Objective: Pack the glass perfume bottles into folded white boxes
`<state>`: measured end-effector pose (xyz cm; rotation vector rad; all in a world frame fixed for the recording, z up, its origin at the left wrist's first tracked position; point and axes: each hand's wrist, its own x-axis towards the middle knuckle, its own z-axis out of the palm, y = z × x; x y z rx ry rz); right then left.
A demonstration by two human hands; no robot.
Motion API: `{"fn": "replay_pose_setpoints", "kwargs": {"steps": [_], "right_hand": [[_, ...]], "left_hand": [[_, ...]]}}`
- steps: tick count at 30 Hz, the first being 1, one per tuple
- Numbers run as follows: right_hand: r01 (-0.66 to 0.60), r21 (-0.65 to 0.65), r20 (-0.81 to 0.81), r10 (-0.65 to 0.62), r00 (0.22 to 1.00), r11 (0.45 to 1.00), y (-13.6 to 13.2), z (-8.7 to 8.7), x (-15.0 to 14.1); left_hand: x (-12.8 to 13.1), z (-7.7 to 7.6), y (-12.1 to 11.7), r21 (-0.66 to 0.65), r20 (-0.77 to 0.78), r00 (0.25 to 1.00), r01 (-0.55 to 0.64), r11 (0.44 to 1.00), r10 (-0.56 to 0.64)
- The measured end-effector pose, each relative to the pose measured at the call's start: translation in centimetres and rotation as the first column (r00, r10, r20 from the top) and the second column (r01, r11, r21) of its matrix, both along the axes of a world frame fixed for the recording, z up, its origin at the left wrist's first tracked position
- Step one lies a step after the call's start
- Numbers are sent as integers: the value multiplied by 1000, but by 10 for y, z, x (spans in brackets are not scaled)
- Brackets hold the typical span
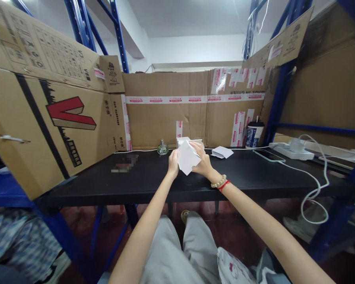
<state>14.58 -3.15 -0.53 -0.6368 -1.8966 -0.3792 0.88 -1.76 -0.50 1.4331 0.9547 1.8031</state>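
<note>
A white folded card (187, 157), box-like with angled flaps, is held up between my two hands above the black table. My left hand (173, 163) grips its left edge, with the fingers partly hidden behind it. On the other side, my right hand (203, 159) has its fingers bent over the card's upper right part. A second white folded card (222, 152) lies on the table to the right of my right hand. Left of my left hand stands a small clear glass bottle (162, 148) with a narrow neck, resembling a perfume bottle.
Cardboard panels (162, 114) wall off the back of the black table (154, 179). On the right are a lidded paper cup (254, 134), a phone (268, 156) and a white power strip (292, 151) with looping cables. A blurred-out item (124, 163) lies on the left.
</note>
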Motion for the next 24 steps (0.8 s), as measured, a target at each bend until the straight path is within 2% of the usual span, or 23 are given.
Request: {"fn": "replay_pose_setpoints", "kwargs": {"steps": [3,6,9,11,13,15,18,20,24], "right_hand": [[17,-7,-3,-17,1000,1000,-3,1,-2],[-12,-8,9,12,1000,1000,-3,3,-2],[-35,-1,-66,35,997,999,-1,2,-2],[-10,-54,-196,-1,981,998,2,1,0],[8,-153,-357,-63,932,988,6,0,1],[-4,-212,-516,-109,850,977,11,-1,3],[-79,-199,-695,-84,714,977,18,1,8],[-171,-198,-766,-44,641,965,21,2,11],[-325,-202,-839,8,543,924,24,5,13]], "left_hand": [[1,0,0,-52,-152,987,37,998,-44],[0,1,-1,-62,-222,974,27,998,-41],[-2,3,-6,-52,-274,961,-54,997,38],[-3,4,-13,9,-387,909,-167,986,158],[-4,5,-20,113,-535,797,-261,959,280],[-4,5,-25,182,-623,711,-273,945,326],[-2,5,-27,220,-662,667,-260,940,340],[-2,4,-26,211,-700,651,-207,955,295],[-1,1,-23,121,-776,619,-41,992,121]]}}
